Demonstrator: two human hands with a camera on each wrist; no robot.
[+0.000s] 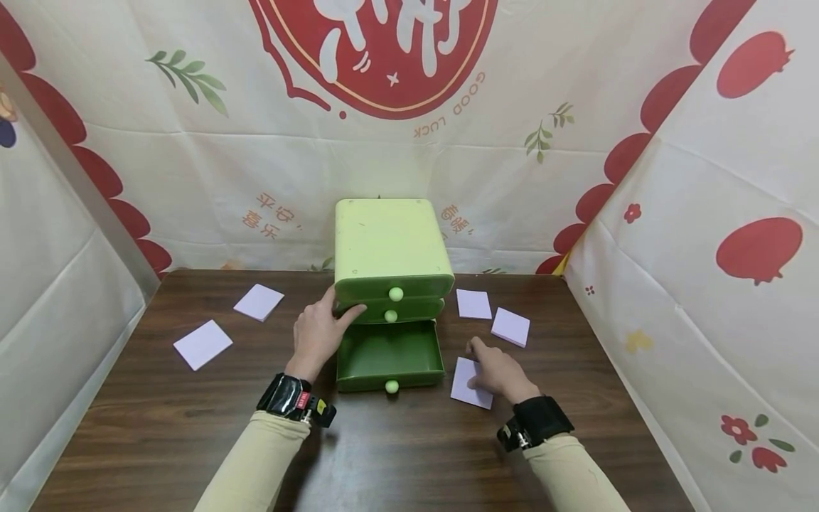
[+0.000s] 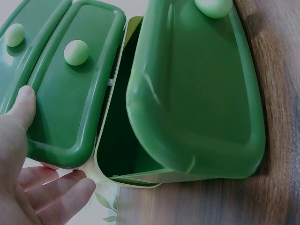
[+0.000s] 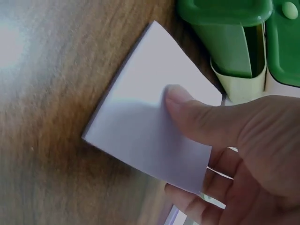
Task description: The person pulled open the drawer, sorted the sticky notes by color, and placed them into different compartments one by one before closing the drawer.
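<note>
A small green three-drawer cabinet (image 1: 393,238) stands at the table's back, its bottom drawer (image 1: 390,352) pulled out and bare inside. My left hand (image 1: 316,334) is at the cabinet's left side. Its thumb touches the front of the middle drawer (image 2: 70,108), and the other fingers extend alongside the cabinet wall, fairly straight. To the right of the pulled-out drawer, my right hand (image 1: 502,373) pinches a square white paper pad (image 3: 145,108). The thumb lies on the pad's top face, with the fingers at its far edge and partly hidden under it.
Two more white pads lie at the right, a near one (image 1: 510,327) and a farther one (image 1: 473,304). On the left are two others, one in front (image 1: 202,345) and one behind (image 1: 259,302). Printed cloth (image 1: 269,171) walls the brown wooden table (image 1: 409,455) at the back and sides.
</note>
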